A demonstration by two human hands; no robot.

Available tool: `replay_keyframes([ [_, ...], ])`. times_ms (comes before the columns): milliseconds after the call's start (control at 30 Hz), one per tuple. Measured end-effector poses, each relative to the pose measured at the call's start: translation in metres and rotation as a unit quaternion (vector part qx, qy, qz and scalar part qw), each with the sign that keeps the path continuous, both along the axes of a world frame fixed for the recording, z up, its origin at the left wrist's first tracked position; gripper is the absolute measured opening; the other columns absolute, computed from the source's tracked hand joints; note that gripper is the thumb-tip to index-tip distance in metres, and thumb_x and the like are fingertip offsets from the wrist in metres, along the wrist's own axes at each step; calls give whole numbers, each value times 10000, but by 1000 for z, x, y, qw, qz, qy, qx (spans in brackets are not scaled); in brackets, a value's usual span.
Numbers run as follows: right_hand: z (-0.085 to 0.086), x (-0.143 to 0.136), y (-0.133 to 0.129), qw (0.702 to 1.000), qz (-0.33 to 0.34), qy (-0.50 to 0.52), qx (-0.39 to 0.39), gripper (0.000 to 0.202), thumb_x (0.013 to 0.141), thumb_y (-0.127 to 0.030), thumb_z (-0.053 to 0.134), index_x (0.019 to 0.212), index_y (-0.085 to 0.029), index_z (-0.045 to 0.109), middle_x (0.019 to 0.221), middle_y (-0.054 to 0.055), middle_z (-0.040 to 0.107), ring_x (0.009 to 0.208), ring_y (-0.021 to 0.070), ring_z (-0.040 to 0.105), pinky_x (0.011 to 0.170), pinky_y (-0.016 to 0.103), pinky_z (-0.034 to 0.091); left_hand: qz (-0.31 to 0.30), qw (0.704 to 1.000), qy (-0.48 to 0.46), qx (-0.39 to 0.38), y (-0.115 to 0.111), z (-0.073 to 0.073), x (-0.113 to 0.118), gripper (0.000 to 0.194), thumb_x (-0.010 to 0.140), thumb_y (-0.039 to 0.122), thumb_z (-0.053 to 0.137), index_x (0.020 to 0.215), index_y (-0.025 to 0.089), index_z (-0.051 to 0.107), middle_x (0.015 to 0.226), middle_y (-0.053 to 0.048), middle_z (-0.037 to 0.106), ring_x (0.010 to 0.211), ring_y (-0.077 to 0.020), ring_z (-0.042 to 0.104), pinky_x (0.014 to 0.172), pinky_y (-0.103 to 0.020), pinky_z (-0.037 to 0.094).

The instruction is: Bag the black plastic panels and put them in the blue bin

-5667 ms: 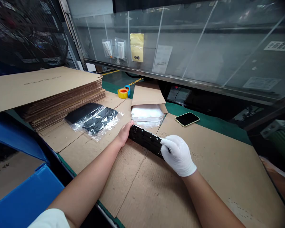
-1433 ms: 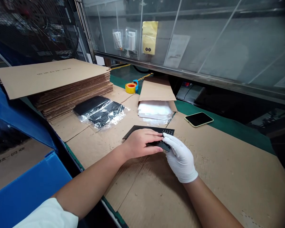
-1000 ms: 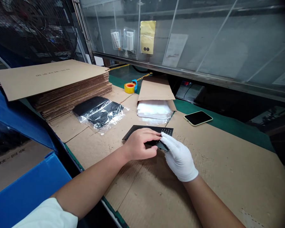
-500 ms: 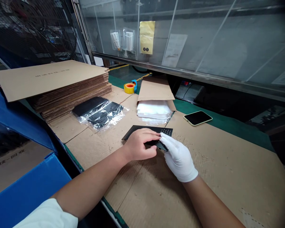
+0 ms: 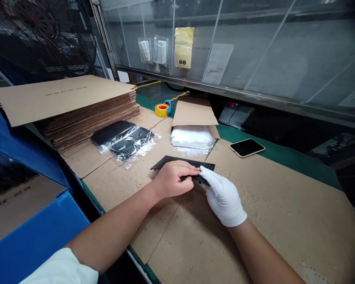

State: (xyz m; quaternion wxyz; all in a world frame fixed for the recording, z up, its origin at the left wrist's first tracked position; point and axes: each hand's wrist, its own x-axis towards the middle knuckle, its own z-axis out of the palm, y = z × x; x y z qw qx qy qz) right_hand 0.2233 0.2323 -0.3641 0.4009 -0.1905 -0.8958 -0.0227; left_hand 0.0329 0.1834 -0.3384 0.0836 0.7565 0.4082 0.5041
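Note:
A thin black perforated panel is held just above the cardboard-covered table. My bare left hand lies over its middle, with the fingers together on top and the thumb at the near edge. My right hand, in a white glove, grips the panel's right end, its fingertips touching those of my left hand. Small holes show near the right end, and short tabs stick out along the near edge. The palms hide part of the panel.
Black parts in clear plastic lie at left, before a cardboard stack. Farther back are yellow tape and a cardboard sleeve of clear bags. A phone lies right; a blue bin stands at lower left.
The panel has tilted slightly, so that more of its near edge and tabs shows. My left thumb has drawn in closer to the fingers.

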Motion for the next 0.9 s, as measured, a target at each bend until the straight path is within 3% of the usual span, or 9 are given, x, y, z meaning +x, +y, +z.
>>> replay_keyframes([
  [167, 0, 0, 0, 1000, 2, -3, 8, 598, 799, 18, 466, 1356, -199, 448, 1186, 166, 658, 1040, 241, 666, 869, 382, 564, 3, 1000, -20, -2, -1, 2, 0, 250, 695, 119, 580, 882, 164, 739, 933, -81, 739, 866, -197, 693, 817, -316, 566],
  [400, 4, -1, 1, 999, 23, -24, 26, 689, 809, 29, 476, 1409, -296, 382, 1201, 105, 664, 1012, 216, 679, 820, 350, 577, 20, 999, -26, 6, -2, 1, 3, 223, 642, 146, 616, 834, 172, 727, 885, -77, 733, 823, -213, 685, 766, -335, 569],
  [733, -2, 0, 3, 999, 26, -25, 4, 698, 798, 50, 466, 1410, -278, 394, 1232, 104, 644, 1069, 218, 655, 880, 367, 564, 9, 1000, -13, 14, 0, -3, 0, 250, 662, 102, 578, 845, 159, 739, 882, -78, 741, 825, -194, 694, 783, -315, 574],
  [900, -1, -1, 3, 999, 21, -21, 28, 712, 798, 52, 466, 1423, -274, 361, 1193, 119, 665, 1030, 220, 673, 834, 361, 577, 11, 1000, -17, 5, 0, -3, 1, 243, 664, 110, 583, 845, 165, 736, 895, -79, 739, 840, -198, 691, 791, -323, 571],
])
